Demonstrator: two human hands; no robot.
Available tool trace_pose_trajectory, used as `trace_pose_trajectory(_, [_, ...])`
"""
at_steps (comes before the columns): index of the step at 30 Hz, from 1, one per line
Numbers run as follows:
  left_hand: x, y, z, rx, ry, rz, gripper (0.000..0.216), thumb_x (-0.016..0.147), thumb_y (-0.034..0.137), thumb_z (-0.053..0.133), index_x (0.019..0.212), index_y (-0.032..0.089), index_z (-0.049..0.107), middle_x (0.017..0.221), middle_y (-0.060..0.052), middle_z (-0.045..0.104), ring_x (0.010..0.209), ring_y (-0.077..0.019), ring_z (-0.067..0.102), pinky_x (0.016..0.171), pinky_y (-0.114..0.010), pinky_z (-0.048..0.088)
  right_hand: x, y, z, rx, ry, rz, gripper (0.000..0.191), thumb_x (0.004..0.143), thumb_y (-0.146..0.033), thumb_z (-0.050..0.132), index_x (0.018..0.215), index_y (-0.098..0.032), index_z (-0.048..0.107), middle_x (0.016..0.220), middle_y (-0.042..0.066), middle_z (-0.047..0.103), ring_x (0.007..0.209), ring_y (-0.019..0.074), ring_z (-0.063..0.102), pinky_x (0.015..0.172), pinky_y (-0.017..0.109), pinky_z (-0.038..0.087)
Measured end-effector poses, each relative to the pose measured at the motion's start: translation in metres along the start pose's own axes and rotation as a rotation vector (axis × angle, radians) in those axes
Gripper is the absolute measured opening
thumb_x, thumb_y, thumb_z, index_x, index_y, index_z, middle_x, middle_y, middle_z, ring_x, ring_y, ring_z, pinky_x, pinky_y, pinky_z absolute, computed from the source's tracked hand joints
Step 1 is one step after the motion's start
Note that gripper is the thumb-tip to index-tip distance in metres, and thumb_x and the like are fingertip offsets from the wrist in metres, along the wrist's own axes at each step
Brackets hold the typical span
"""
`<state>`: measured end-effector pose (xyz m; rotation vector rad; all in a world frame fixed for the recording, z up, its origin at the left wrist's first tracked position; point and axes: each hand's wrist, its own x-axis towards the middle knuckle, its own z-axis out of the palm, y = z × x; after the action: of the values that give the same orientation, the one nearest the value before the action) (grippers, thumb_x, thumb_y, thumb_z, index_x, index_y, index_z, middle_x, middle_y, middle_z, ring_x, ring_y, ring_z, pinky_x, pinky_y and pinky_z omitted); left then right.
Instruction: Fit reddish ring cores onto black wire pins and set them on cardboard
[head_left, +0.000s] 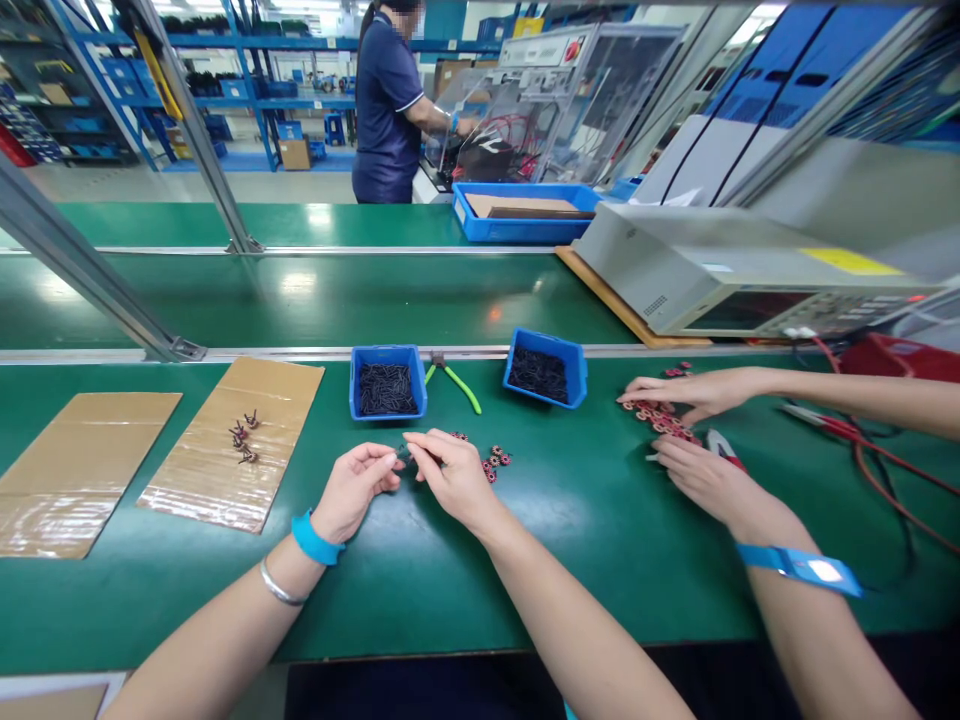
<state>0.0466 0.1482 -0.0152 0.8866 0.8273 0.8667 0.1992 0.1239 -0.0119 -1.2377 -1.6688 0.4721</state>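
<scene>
My left hand [358,482] and my right hand [456,478] meet over the middle of the green bench, fingertips pinched together. Between them is a tiny dark piece [403,455], too small and covered to identify. Just right of my right fingers lie several small red-and-black ring coils [495,461]. Beyond my hands are two blue bins, the left bin [388,411] and the right bin [573,382], both holding short black tube-like pieces. Green-handled pliers [459,386] rest between the bins. On a tape-covered cardboard sheet [277,400] to the left sit several coils with dark legs [246,437].
Another cardboard sheet [67,470] lies far left. At right, a co-worker's hands [709,450] handle a cluster of red ring coils [660,418], near red-handled pliers [725,450] and red cables [862,440]. A grey instrument [720,260] and metal posts [202,130] stand behind. Another person [386,110] works beyond.
</scene>
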Motion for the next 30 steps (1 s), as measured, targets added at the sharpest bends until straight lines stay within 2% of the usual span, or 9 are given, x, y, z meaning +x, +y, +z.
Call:
trace_pose_trajectory(7, [-0.001,-0.003,0.002,-0.034,-0.059,-0.052,0.034,0.070,0.030,0.066,0.089,0.006,0.053,0.081,-0.011,0.060,0.058,-0.0087,0.053,0.064,-0.026,0.044,-0.002,0.000,-0.001,-0.214,0.119,-0.197,0.026,0.084,-0.020,0.043,0.100,-0.012,0.061,0.075,0.003,0.056,0.062,0.0022,0.051,0.062,0.015,0.042])
trace_pose_trajectory(13, [-0.002,-0.005,0.000,-0.070,-0.078,-0.087,0.033,0.072,0.030,0.064,0.092,0.006,0.053,0.084,-0.011,0.060,0.060,-0.0087,0.053,0.065,-0.026,0.044,-0.001,-0.003,-0.012,-0.156,0.206,-0.164,0.025,0.083,-0.018,0.044,0.101,-0.013,0.060,0.075,0.003,0.057,0.059,0.0004,0.050,0.062,0.014,0.042])
trace_pose_trajectory(20, [-0.003,-0.003,0.000,-0.080,-0.093,-0.103,0.034,0.073,0.030,0.064,0.094,0.006,0.054,0.081,-0.010,0.059,0.060,-0.0092,0.053,0.065,-0.026,0.044,0.001,0.006,-0.022,-0.140,0.041,-0.142,0.023,0.083,-0.020,0.045,0.097,-0.013,0.061,0.069,0.001,0.054,0.058,0.0000,0.048,0.060,0.013,0.040])
trace_pose_trajectory(30, [-0.004,-0.004,0.000,-0.070,-0.085,-0.103,0.035,0.070,0.031,0.066,0.093,0.006,0.056,0.079,-0.010,0.059,0.060,-0.0098,0.054,0.065,-0.027,0.044,-0.001,0.002,-0.025,-0.173,0.008,-0.152,0.023,0.083,-0.022,0.044,0.095,-0.013,0.062,0.069,0.002,0.054,0.060,0.0020,0.047,0.061,0.015,0.039])
